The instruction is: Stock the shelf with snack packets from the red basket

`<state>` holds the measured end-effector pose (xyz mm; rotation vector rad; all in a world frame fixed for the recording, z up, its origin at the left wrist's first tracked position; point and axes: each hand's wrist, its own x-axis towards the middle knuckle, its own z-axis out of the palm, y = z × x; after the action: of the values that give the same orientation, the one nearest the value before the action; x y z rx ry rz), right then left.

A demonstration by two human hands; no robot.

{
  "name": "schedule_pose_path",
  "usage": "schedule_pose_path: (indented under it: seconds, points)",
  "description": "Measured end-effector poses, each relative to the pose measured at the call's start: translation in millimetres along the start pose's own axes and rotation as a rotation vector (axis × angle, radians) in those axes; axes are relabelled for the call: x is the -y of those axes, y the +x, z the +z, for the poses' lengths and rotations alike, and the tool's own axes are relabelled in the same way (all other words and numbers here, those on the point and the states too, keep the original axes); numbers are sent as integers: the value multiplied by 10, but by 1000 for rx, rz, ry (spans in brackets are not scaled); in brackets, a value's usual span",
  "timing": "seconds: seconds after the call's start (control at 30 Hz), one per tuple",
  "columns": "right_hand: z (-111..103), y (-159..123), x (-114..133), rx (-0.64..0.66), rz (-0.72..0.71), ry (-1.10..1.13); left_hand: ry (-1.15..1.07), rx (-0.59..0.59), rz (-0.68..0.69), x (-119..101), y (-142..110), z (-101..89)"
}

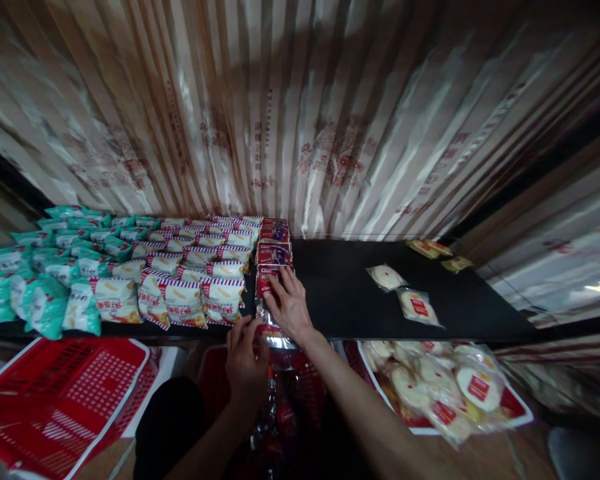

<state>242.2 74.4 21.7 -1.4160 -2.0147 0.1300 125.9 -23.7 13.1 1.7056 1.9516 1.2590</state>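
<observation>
My right hand (290,303) lies flat, fingers stretched, on the nearest dark red snack packet (268,278) in a row of red packets (274,252) on the black shelf (340,293). My left hand (245,363) is just below the shelf's front edge, its fingers curled on a clear-edged packet (275,337) that hangs over the edge. Left of the red row lie rows of striped red-white-blue packets (185,300), and further left teal packets (45,303).
An empty red basket (60,393) stands lower left. A red and white basket (520,413) at lower right holds round pastries in clear bags. Two such pastry bags (403,290) and some yellow packets (437,252) lie on the shelf's right part. A striped curtain hangs behind.
</observation>
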Motion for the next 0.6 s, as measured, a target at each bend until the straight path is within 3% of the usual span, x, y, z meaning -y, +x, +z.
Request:
schedule_pose_path:
  seconds: [0.17,0.27,0.33,0.43,0.5,0.6]
  points:
    - [-181,-322,-52,-302,234,191,-142,67,46,46,-391,-187]
    - [-295,-700,-20,-440,432,279,-174,179,-88,205,-661,-237]
    - [-311,-997,45,-460,576,327,-164,278,-225,335,-791,-235]
    - [-181,-1460,150,-376,723,415,-109,441,-508,529,-889,-184]
    - [7,-1742,179,-248,752,431,-82,532,-677,647,-919,-123]
    - [349,-2055,146,104,897,305,-90,622,-813,805,-982,0]
